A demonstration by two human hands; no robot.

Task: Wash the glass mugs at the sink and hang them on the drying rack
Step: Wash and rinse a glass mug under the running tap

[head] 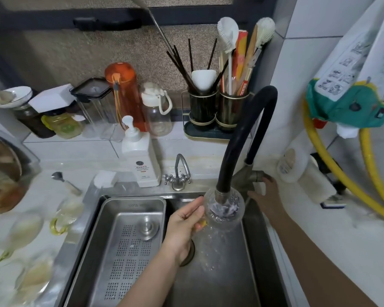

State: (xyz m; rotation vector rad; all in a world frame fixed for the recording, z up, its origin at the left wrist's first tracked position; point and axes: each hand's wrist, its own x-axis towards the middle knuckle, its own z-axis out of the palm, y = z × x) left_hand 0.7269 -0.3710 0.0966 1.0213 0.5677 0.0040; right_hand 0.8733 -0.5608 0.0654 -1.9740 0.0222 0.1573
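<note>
My left hand (184,224) grips a clear glass mug (225,212) by its yellow handle, holding it up under the black faucet spout (225,191). Water runs into the mug and splashes down into the steel sink (222,280). My right hand (265,196) holds the grey faucet lever (252,176) at the sink's back right. Several more glass mugs with yellow-green handles (63,218) lie on the counter to the left, blurred. No drying rack is in view.
A perforated steel drain tray (129,247) fills the sink's left half. A white soap pump bottle (140,160) and a small chrome tap (180,173) stand behind the sink. Bottles, jars and a utensil holder (220,111) line the back. A yellow hose (372,182) hangs right.
</note>
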